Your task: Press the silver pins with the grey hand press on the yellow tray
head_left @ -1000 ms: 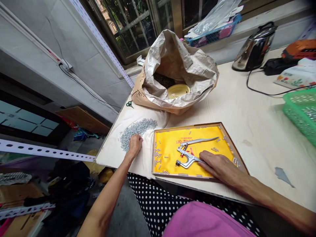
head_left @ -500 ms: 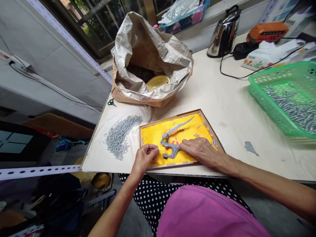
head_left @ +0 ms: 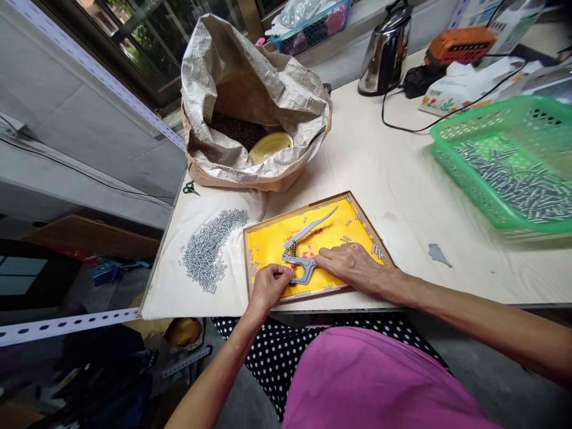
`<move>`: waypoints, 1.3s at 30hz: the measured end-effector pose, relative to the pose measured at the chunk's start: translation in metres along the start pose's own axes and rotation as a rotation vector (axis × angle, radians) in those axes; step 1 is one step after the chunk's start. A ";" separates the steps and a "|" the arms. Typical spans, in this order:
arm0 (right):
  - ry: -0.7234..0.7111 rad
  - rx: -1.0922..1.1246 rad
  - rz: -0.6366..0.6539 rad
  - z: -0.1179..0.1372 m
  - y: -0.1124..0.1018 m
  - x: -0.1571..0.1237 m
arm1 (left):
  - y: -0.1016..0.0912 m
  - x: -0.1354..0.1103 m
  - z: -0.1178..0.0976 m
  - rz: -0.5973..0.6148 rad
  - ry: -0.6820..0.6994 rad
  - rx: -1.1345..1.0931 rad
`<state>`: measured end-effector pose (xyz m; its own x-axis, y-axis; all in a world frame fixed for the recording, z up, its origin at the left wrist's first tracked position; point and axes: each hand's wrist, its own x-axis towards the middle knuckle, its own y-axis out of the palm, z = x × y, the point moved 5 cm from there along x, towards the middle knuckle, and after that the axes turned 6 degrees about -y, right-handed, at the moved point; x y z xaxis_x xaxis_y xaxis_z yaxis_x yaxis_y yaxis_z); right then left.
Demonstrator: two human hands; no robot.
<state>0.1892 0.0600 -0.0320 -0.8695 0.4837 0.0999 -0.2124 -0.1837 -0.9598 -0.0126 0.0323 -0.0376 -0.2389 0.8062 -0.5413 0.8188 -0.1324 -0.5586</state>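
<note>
Head: tray (head_left: 268,244) on pale table (head_left: 375,161) near window (head_left: 179,42)

Magenta top (head_left: 375,381), black bottoms (head_left: 263,357) with white dots, bare hands (head_left: 353,264)

Home-like workroom: worktable (head_left: 384,173) with hand pliers (head_left: 308,262), heap of small metal pieces (head_left: 208,247), green basket (head_left: 465,185) holding more; kettle (head_left: 385,53) near barred window (head_left: 154,44).

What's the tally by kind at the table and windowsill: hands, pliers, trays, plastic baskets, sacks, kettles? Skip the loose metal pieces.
Hands: 2 (left hand, right hand)
Snap-fastener pliers: 1 pair
Yellow-lined tray: 1
Plastic baskets: 2 (green basket, blue basket)
Open sack: 1
Kettle: 1
Total: 8
</note>
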 end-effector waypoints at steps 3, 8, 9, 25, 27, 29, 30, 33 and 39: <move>0.034 0.030 0.073 -0.001 0.003 0.005 | 0.000 0.002 -0.005 0.080 -0.054 0.112; 0.116 0.064 0.106 -0.008 0.006 0.006 | 0.003 0.002 -0.005 0.190 -0.222 0.036; 0.109 0.053 0.076 -0.011 0.004 0.006 | 0.004 0.001 -0.005 0.198 -0.242 0.023; 0.132 -0.132 0.079 -0.037 -0.020 0.020 | 0.005 -0.002 0.002 0.133 -0.300 -0.008; 0.142 -0.125 0.094 -0.035 -0.020 0.019 | 0.004 -0.006 0.002 0.115 -0.244 0.097; 0.142 -0.103 0.092 -0.033 -0.020 0.017 | 0.002 -0.013 -0.004 -0.014 -0.071 0.284; 0.140 -0.089 0.082 -0.032 -0.020 0.017 | 0.001 -0.018 -0.011 -0.112 0.061 0.388; 0.141 -0.055 0.042 -0.029 -0.018 0.014 | 0.013 -0.030 -0.035 -0.328 0.496 0.623; 0.171 -0.027 0.077 -0.027 -0.019 0.009 | 0.046 -0.005 -0.068 -0.041 0.836 0.833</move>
<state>0.1974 0.0908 -0.0200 -0.7936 0.6082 -0.0182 -0.1341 -0.2040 -0.9698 0.0615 0.0611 -0.0179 0.4123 0.9048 -0.1064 0.1514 -0.1832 -0.9714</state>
